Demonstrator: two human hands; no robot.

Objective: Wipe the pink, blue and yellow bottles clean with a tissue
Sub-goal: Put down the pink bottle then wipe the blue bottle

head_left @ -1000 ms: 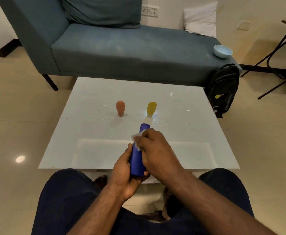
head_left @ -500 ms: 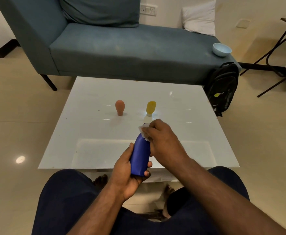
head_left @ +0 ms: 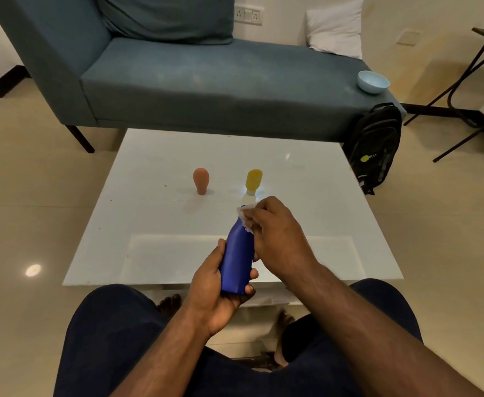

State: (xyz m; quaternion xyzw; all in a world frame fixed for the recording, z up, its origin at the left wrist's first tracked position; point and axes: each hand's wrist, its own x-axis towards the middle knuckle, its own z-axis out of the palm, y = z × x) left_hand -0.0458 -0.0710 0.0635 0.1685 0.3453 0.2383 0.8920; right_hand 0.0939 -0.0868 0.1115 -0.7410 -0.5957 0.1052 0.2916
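Note:
My left hand grips the lower body of the blue bottle, held tilted above the near edge of the white table. My right hand pinches a white tissue against the bottle's neck and top, which it hides. The pink bottle and the yellow bottle stand side by side, cap end down, in the middle of the table, beyond both hands.
A blue-grey couch runs behind the table, with a white pillow and a pale blue bowl on it. A black backpack leans at the couch's right end. My knees sit at the table's near edge.
My right hand with the tissue has slid up the blue bottle from its middle to its neck and top. My left hand keeps the same hold.

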